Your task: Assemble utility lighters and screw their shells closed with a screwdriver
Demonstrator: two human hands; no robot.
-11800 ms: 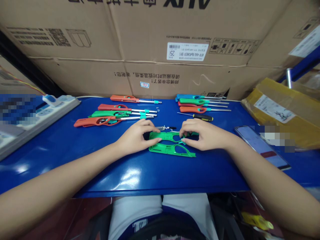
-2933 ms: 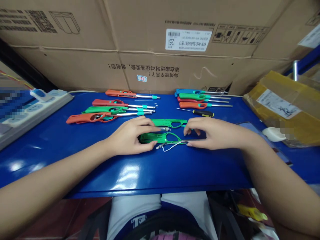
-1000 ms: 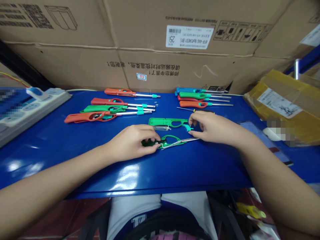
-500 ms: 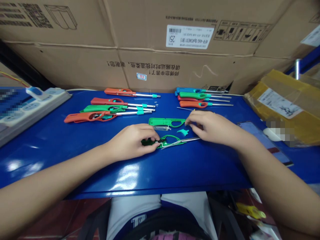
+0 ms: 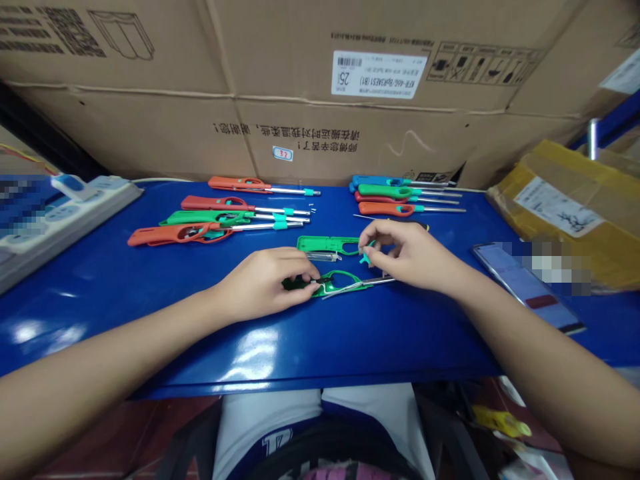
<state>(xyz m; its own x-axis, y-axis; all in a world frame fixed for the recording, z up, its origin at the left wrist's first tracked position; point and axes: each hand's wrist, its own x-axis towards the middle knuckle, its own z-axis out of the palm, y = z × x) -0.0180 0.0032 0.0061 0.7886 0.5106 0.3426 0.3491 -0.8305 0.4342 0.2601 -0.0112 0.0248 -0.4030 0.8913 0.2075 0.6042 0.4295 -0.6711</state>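
Observation:
My left hand (image 5: 273,280) is closed on an opened green gas lighter (image 5: 345,285), thumb and forefinger pinching at a dark part in its handle; the fingers hide most of that end. A white wire and a thin rod lie across this shell, and a metal tube (image 5: 383,280) sticks out to the right. My right hand (image 5: 405,257) pinches a small turquoise trigger (image 5: 367,259) just above the shell, partly covered by the fingers. Behind it lies the other green shell half (image 5: 320,243), with a clear fuel tank (image 5: 323,256) in front of it.
Several lighters with turquoise pieces, among them an orange one (image 5: 170,233), lie at the back left. More lighters (image 5: 385,209) are grouped at the back right. A power strip (image 5: 60,220) stands left; a phone (image 5: 525,287) and a yellow-taped parcel (image 5: 565,220) are right. A cardboard box (image 5: 300,107) walls the back.
My right hand has moved a little left and taken the turquoise trigger, which lay on the table, between its fingertips. My left hand has stayed in place on the green lighter.

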